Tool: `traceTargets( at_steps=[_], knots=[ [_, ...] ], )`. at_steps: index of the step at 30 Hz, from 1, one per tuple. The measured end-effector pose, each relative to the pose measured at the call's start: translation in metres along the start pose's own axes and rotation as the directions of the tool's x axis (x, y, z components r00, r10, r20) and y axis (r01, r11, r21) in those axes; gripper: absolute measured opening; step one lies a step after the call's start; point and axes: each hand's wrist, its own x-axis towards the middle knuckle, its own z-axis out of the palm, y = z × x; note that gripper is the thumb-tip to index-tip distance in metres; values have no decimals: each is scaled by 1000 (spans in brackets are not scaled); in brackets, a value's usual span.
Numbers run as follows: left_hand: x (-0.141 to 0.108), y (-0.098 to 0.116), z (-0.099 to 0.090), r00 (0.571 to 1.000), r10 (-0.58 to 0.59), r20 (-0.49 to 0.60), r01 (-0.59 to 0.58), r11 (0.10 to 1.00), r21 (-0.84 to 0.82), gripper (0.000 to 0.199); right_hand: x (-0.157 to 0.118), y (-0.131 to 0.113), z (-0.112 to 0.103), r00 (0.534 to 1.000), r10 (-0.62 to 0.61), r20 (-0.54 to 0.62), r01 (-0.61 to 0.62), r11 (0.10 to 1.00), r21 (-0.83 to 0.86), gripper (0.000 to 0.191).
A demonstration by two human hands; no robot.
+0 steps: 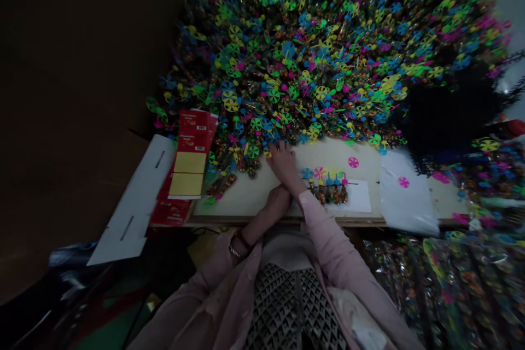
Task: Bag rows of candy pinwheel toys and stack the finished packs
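Observation:
My right hand [283, 163] reaches forward to the near edge of a big pile of small candy-filled tubes topped with colourful plastic wheels [287, 74]. Its fingers are stretched out and a little apart, touching the pile beside a yellow wheel [268, 153]. Behind the right wrist, my left hand [279, 200] rests close to the table edge; its fingers are hidden there. To the right of my hands, several wheel-topped tubes [328, 192] stand in a row on a white card strip [361, 197].
Red printed cards [192, 139] and a white slotted card [133, 202] lie on the left. A clear plastic bag [406, 191] and a loose pink wheel [353, 162] are on the table [246, 205]. A black bristly bundle [451, 115] sits at right; bagged tubes [471, 284] are below.

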Motion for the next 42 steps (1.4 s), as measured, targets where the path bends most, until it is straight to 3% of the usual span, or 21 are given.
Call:
traceTargets(
  at_steps=[4, 8, 11, 13, 17, 19, 24, 28, 31, 34, 37, 39, 42],
  knots=[
    [-2, -1, -5, 997, 72, -1, -72, 997, 32, 33, -5, 23, 1, 978, -157, 137, 161, 987, -18, 28],
    [-3, -2, -4, 995, 99, 1, -99, 990, 99, 30, -39, 66, -7, 956, -259, 141, 229, 953, 197, 26],
    [-2, -1, -1, 995, 100, 4, -99, 987, 125, 28, -48, 74, -8, 998, -49, 41, 38, 971, 235, 28],
    [-1, -1, 0, 996, 85, 1, -85, 991, 99, 26, -44, 65, -4, 995, 100, 25, -103, 981, 165, 35],
    [-1, -3, -3, 998, 64, -13, -64, 998, -6, 24, -33, 45, 0, 989, 112, 100, -120, 990, 80, 30],
    [-1, -4, -5, 997, 82, -10, -83, 996, -31, 24, -39, 48, -8, 988, 155, 25, -157, 979, 130, 26],
    [0, -7, -5, 997, 82, 5, -81, 996, -36, 21, -98, 71, -26, 955, 227, -190, -116, 878, 464, 37],
    [3, -8, -1, 996, 91, -14, -92, 995, -48, 20, -145, 62, 3, 939, 277, -204, -117, 815, 568, 40],
    [3, -8, 2, 994, 108, -24, -109, 993, -53, 22, -160, 48, 31, 923, 344, -171, -197, 807, 556, 43],
    [3, -7, 2, 993, 119, -20, -119, 993, -19, 23, -165, 44, 38, 923, 363, -130, -243, 809, 535, 44],
    [2, -6, 1, 994, 105, -13, -105, 994, 9, 24, -166, 47, 17, 938, 347, 25, -324, 846, 424, 43],
    [2, -6, 1, 995, 97, -16, -97, 995, 4, 25, -160, 47, -4, 916, 377, 139, -401, 880, 254, 42],
    [2, -6, 4, 996, 74, -52, -78, 995, -64, 23, -128, 34, -28, 931, 345, 119, -357, 930, 92, 41]
  ],
)
